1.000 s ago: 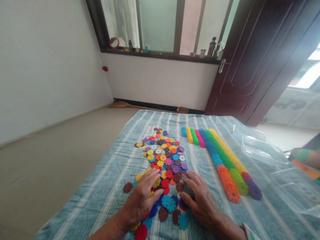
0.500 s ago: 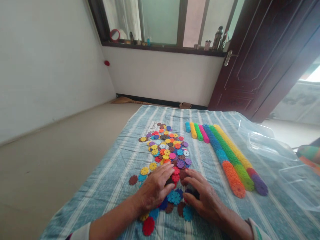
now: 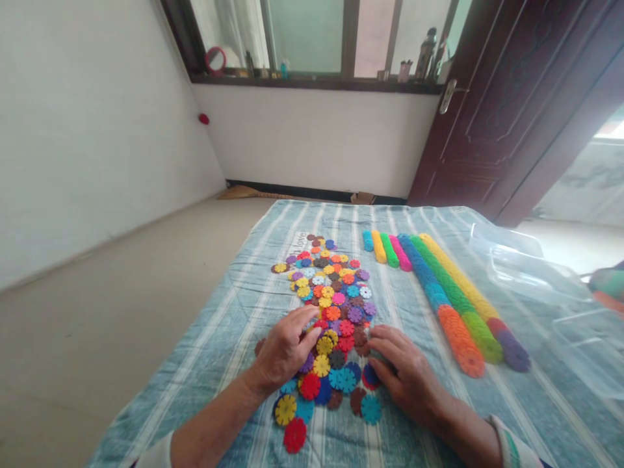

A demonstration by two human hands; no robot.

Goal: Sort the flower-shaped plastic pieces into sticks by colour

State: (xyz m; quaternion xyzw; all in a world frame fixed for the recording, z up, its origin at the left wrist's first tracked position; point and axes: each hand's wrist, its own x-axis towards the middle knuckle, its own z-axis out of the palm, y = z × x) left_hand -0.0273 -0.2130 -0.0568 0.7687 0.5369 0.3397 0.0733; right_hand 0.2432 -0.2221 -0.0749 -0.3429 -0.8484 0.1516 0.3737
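A loose spread of notched plastic discs (image 3: 336,305), in red, yellow, blue, brown, purple, orange and white, lies along the middle of a blue striped cloth (image 3: 214,338), some overlapping. The left hand (image 3: 291,348) is over the left side of the spread, fingers loosely bent and the thumb held apart; whether a disc is under its palm cannot be told. The right hand (image 3: 407,370) is at the right edge, palm down, relaxed and gripping nothing visible, its fingertips beside brown and blue discs.

To the right of the spread lie four short disc rolls (image 3: 389,251) and, next to them, three long rolls (image 3: 453,292), side by side. Farther right are transparent plastic containers (image 3: 536,278); the cloth shows through their walls. Beyond, on the windowsill (image 3: 316,82), a pinkish cup (image 3: 405,72) holds something dark-tipped, too small to identify, near a metallic flask (image 3: 426,55).
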